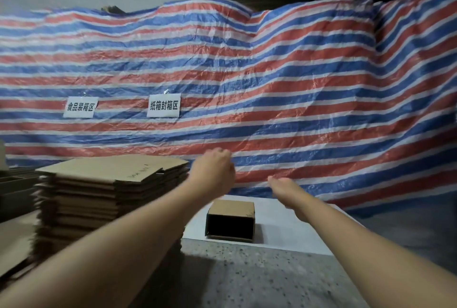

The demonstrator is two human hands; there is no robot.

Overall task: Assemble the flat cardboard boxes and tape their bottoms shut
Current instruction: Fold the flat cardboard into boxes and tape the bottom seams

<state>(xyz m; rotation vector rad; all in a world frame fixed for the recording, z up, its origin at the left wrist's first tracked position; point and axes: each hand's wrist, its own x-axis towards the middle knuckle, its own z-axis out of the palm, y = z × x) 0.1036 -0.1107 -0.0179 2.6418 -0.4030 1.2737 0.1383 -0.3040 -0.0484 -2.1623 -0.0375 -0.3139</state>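
Observation:
A small assembled cardboard box [231,218] lies on its side on a white board [291,228], its dark open side facing me. A tall stack of flat cardboard boxes [99,184] stands to the left. My left hand [214,169] reaches forward above the stack's right edge, its fingers curled away from me and holding nothing that I can see. My right hand [289,191] stretches out above and to the right of the small box, fingers straight, palm turned inward, empty. Both hands hang in the air and touch nothing.
A striped red, white and blue tarp [272,85] hangs across the back, with two white paper signs [163,105] taped on it. The speckled grey floor [247,278] lies in front. More cardboard pieces [14,184] sit at the far left.

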